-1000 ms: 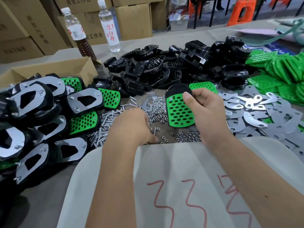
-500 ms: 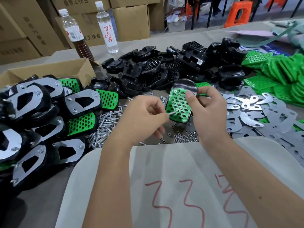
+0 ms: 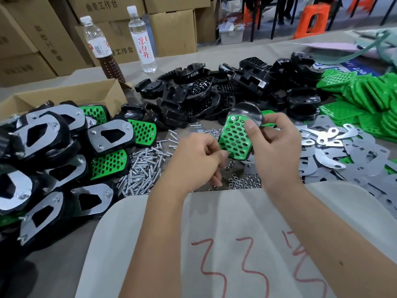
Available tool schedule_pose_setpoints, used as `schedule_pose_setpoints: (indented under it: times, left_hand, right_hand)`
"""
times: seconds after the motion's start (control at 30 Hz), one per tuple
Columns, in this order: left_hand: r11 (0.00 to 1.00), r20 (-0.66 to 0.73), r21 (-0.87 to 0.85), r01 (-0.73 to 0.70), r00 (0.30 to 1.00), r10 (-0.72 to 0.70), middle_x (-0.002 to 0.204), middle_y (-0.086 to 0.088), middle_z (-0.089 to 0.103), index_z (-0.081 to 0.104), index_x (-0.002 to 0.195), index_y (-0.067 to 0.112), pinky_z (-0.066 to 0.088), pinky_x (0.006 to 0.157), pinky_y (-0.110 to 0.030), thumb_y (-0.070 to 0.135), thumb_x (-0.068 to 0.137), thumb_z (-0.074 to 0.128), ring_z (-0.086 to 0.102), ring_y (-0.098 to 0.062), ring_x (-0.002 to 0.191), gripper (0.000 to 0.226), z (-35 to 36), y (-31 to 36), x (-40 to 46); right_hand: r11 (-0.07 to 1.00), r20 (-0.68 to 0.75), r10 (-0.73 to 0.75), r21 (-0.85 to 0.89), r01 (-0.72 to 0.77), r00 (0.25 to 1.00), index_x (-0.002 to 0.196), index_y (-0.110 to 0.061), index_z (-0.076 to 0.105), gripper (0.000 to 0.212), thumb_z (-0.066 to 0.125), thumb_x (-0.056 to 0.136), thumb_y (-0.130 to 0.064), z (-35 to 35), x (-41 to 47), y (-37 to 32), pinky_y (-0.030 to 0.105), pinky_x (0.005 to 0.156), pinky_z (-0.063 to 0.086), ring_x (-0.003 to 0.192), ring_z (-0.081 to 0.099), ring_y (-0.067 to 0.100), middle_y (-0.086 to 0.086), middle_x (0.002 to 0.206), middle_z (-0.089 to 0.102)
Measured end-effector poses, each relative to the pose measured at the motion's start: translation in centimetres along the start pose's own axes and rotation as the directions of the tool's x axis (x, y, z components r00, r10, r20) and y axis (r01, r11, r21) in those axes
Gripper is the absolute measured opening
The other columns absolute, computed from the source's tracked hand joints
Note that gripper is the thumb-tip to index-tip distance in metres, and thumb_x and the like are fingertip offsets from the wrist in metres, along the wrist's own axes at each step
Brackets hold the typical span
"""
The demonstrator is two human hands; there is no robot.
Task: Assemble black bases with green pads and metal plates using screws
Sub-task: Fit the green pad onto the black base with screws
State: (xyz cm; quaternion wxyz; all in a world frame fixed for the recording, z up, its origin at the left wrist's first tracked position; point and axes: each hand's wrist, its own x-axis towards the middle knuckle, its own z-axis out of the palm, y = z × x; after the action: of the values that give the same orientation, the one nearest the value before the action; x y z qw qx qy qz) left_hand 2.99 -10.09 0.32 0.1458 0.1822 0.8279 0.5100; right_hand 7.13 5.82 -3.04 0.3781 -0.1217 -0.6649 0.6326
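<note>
Head view: right hand (image 3: 277,145) grips the part-built unit, a black base (image 3: 250,114) with a green pad (image 3: 234,137) facing up, held above the bench (image 3: 53,265), long axis tilted away and slightly right. One screw head (image 3: 232,118) sits at the pad's far corner. Left hand (image 3: 199,158) is curled just left of the pad's near edge, fingertips pinched; can't tell what it holds, likely a screw. Screw pile (image 3: 141,168) lies left of it, nuts (image 3: 242,182) between the hands, metal plates (image 3: 335,153) right of the right hand. Cartons and bottles sit behind.

Green pad (image 3: 235,139) – dotted with black holes – on black base (image 3: 250,115)
</note>
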Motion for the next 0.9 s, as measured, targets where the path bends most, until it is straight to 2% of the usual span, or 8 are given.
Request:
schedule_pose_setpoints:
  times: [0.07, 0.2, 0.3, 0.37, 0.43, 0.57, 0.73, 0.9]
  left_hand:
    - [1.0, -0.007, -0.011, -0.009, 1.0, 0.009, 0.062, -0.008, 0.071, 0.061, 0.078, 0.003, 0.047, 0.04, -0.025, 0.009, 0.101, 0.065, 0.067, -0.025, 0.043, 0.024, 0.4, 0.0, 0.0]
    - [0.981, -0.021, -0.187, 0.05, 0.998, -0.055, 0.066, -0.008, 0.072, 0.062, 0.08, 0.0, 0.052, 0.043, -0.025, 0.009, 0.099, 0.071, 0.067, -0.021, 0.046, 0.022, 0.6, 0.0, 0.0]
    - [0.878, -0.03, -0.47, 0.085, 0.993, -0.112, 0.081, -0.012, 0.072, 0.06, 0.092, -0.001, 0.06, 0.054, -0.029, 0.011, 0.091, 0.078, 0.071, -0.021, 0.058, 0.022, 0.9, 0.2, 0.0]
    - [0.785, 0.0, -0.607, 0.123, 0.988, -0.155, 0.1, -0.017, 0.075, 0.059, 0.11, -0.001, 0.063, 0.063, -0.032, 0.014, 0.09, 0.079, 0.078, -0.029, 0.072, 0.032, 1.3, 0.3, 0.1]
    - [0.725, 0.073, -0.678, 0.126, 0.992, -0.104, 0.109, -0.019, 0.078, 0.061, 0.122, 0.003, 0.064, 0.07, -0.031, 0.015, 0.093, 0.075, 0.079, -0.036, 0.084, 0.035, 1.7, 0.2, 0.2]
    - [0.702, 0.09, -0.709, 0.065, 0.996, -0.001, 0.108, -0.018, 0.078, 0.061, 0.125, 0.006, 0.064, 0.075, -0.031, 0.012, 0.099, 0.067, 0.079, -0.035, 0.087, 0.027, 2.3, 0.1, 0.4]
    - [0.736, -0.041, -0.677, 0.015, 0.997, -0.058, 0.096, -0.015, 0.079, 0.057, 0.115, 0.005, 0.064, 0.066, -0.032, 0.005, 0.103, 0.063, 0.078, -0.033, 0.073, 0.014, 3.6, -0.3, 0.8]
    - [0.722, -0.084, -0.692, -0.002, 0.993, -0.078, 0.093, -0.014, 0.08, 0.058, 0.12, 0.005, 0.063, 0.063, -0.029, 0.005, 0.102, 0.063, 0.077, -0.03, 0.069, 0.019, 3.9, -0.4, 1.3]
  right_hand:
    - [0.999, 0.005, -0.029, -0.03, 0.029, 1.0, 0.094, -0.015, 0.057, 0.018, 0.073, 0.095, -0.024, 0.1, -0.2, -0.3, 0.029, 0.049, 0.037, 0.046, 0.038, 0.012, 0.002, 0.049, 0.049]
    - [1.0, -0.021, -0.024, -0.001, 0.024, 0.999, 0.093, -0.017, 0.058, 0.017, 0.073, 0.095, -0.024, 0.0, -0.2, -0.6, 0.053, 0.055, 0.052, 0.054, 0.049, 0.03, 0.025, 0.06, 0.057]
    - [0.996, -0.047, 0.038, 0.08, -0.034, 0.998, 0.091, -0.019, 0.059, 0.017, 0.074, 0.095, -0.024, -0.1, 0.1, -0.6, 0.055, 0.051, 0.042, 0.055, 0.044, 0.03, 0.035, 0.067, 0.055]
    - [0.987, -0.045, 0.08, 0.141, -0.073, 0.996, 0.092, -0.018, 0.06, 0.016, 0.075, 0.095, -0.022, -0.2, 0.2, -0.7, 0.058, 0.054, 0.049, 0.06, 0.054, 0.032, 0.034, 0.072, 0.062]
    - [0.975, -0.035, 0.111, 0.195, -0.102, 0.993, 0.095, -0.015, 0.061, 0.014, 0.075, 0.095, -0.02, -0.2, 0.1, -0.8, 0.061, 0.066, 0.059, 0.069, 0.069, 0.035, 0.022, 0.076, 0.073]
    - [0.951, -0.043, 0.184, 0.261, -0.167, 0.982, 0.096, -0.015, 0.062, 0.013, 0.074, 0.095, -0.02, -0.4, 0.3, -0.8, 0.065, 0.078, 0.06, 0.076, 0.074, 0.032, 0.012, 0.082, 0.078]
    - [0.953, -0.024, 0.197, 0.238, -0.186, 0.98, 0.093, -0.019, 0.062, 0.012, 0.074, 0.095, -0.019, -0.1, 0.2, -0.9, 0.06, 0.077, 0.063, 0.074, 0.075, 0.028, 0.01, 0.079, 0.077]
    - [0.949, 0.004, 0.195, 0.252, -0.189, 0.981, 0.098, -0.015, 0.063, 0.013, 0.074, 0.094, -0.02, -0.1, 0.3, -0.8, 0.061, 0.078, 0.062, 0.079, 0.076, 0.032, 0.014, 0.084, 0.078]
